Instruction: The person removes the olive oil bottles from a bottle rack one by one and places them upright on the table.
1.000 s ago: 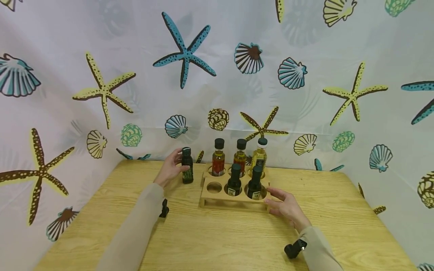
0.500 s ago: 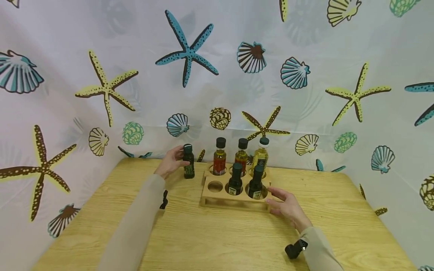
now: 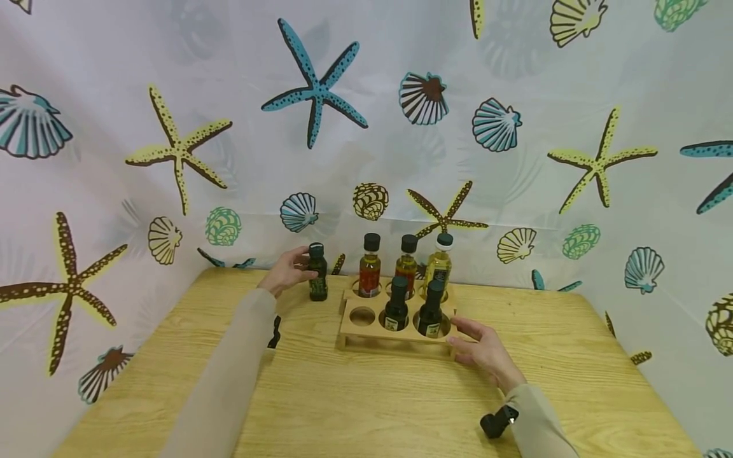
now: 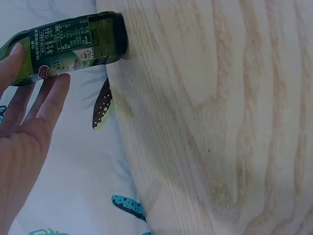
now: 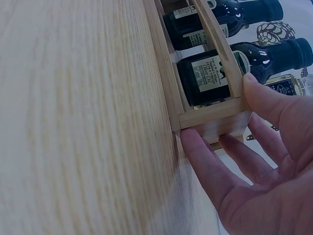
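Observation:
To the left of the wooden rack (image 3: 395, 333), a dark green olive oil bottle (image 3: 320, 287) stands upright. My left hand (image 3: 284, 270) grips it from its left side. In the left wrist view, the bottle's printed label (image 4: 61, 41) faces the camera, with my thumb on one side and my fingers under the other. My right hand (image 3: 487, 348) touches the rack's right end. Seen from the right wrist, its fingers (image 5: 210, 171) lie extended against the end panel, while the thumb rests at the upper corner. Two dark bottles (image 5: 205, 73) stand in the rack's front row.
Two red-labelled bottles (image 3: 369, 270) and a yellow oil bottle (image 3: 438, 261) fill the rack's back row. The front-left hole (image 3: 362, 316) holds no bottle. A curtain (image 3: 366, 152) printed with starfish and shells hangs behind the wooden table (image 3: 366, 407).
My left hand and the olive oil bottle have moved slightly back, away from me, over the last second. My right hand and the rack have stayed in place.

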The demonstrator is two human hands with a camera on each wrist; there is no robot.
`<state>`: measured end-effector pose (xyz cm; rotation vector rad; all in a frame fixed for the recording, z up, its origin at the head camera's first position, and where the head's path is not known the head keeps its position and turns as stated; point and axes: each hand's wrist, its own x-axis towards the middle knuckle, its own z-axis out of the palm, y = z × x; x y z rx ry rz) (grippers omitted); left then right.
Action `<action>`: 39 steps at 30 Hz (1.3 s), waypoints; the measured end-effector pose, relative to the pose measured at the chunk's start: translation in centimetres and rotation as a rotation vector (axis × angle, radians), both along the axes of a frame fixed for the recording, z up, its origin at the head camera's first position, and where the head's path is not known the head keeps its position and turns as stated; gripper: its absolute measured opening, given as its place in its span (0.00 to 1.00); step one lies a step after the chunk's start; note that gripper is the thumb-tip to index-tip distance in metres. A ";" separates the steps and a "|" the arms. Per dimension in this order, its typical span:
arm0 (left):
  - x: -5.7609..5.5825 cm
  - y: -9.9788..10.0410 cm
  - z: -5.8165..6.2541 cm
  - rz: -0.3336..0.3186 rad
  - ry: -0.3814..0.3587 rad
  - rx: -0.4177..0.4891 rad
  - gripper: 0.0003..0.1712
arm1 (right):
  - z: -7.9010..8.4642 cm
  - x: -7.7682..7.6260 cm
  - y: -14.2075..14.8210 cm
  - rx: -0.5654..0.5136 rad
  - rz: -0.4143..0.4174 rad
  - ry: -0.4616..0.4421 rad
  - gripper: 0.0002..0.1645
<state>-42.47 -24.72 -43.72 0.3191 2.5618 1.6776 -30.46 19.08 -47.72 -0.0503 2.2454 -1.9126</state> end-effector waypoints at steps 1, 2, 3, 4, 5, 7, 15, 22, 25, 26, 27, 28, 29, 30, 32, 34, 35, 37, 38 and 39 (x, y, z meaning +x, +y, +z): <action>0.0 0.0 0.0 0.001 0.001 0.000 0.45 | 0.0 0.0 0.0 0.001 0.001 0.001 0.32; 0.1 0.0 0.1 0.004 0.002 -0.002 0.44 | 0.0 0.0 0.0 0.001 0.000 0.003 0.32; 0.1 0.1 0.1 0.007 0.003 -0.006 0.44 | 0.0 0.0 -0.1 0.000 0.000 0.004 0.32; 0.1 0.1 0.2 0.012 0.003 -0.010 0.44 | 0.0 0.0 -0.1 0.000 -0.001 0.004 0.32; 0.2 0.2 0.2 0.017 0.003 -0.013 0.44 | 0.0 0.0 -0.1 -0.002 -0.001 0.003 0.32; 0.2 0.2 0.3 0.023 0.004 -0.017 0.43 | 0.0 0.0 -0.1 -0.005 0.003 0.004 0.32; 0.1 0.2 0.1 0.043 0.010 -0.017 0.43 | -0.1 0.0 -0.1 -0.017 -0.002 -0.003 0.32; 0.0 0.1 -0.4 0.046 0.040 0.022 0.41 | -0.2 0.0 -0.2 -0.004 -0.004 0.000 0.32; 0.1 0.1 -0.5 0.062 0.051 0.062 0.42 | -0.1 0.0 -0.1 -0.007 -0.001 0.000 0.32; 0.2 0.2 -0.5 0.068 0.059 0.073 0.42 | -0.1 0.0 -0.1 -0.008 -0.002 0.001 0.32; 0.2 0.2 -0.5 0.075 0.068 0.087 0.42 | 0.0 0.0 -0.1 -0.009 -0.003 0.001 0.32; 0.3 0.2 -0.4 0.084 0.077 0.097 0.41 | 0.0 0.0 -0.1 -0.008 -0.003 0.003 0.32; 0.3 0.3 -0.4 0.090 0.088 0.107 0.41 | 0.1 0.0 -0.1 -0.007 -0.001 0.005 0.32; 0.3 0.3 -0.4 0.095 0.103 0.111 0.40 | 0.1 0.0 -0.1 -0.007 0.000 0.006 0.32; 0.5 0.4 -0.3 0.118 0.124 0.127 0.38 | 0.2 0.1 -0.1 -0.006 0.000 0.005 0.32; 0.7 0.4 -0.3 0.135 0.150 0.146 0.37 | 0.2 0.1 -0.1 -0.006 0.004 0.003 0.33; 0.8 0.4 -0.3 0.144 0.163 0.157 0.36 | 0.2 0.1 -0.1 -0.007 0.005 0.003 0.33; 1.0 0.4 -0.2 0.160 0.190 0.174 0.34 | 0.2 0.1 -0.2 -0.009 0.003 0.001 0.33; 1.1 0.4 -0.3 0.165 0.204 0.183 0.34 | 0.1 0.1 -0.2 -0.009 0.002 0.001 0.32; 1.2 0.4 -0.3 0.173 0.218 0.193 0.32 | 0.1 0.1 -0.2 -0.008 0.001 0.001 0.32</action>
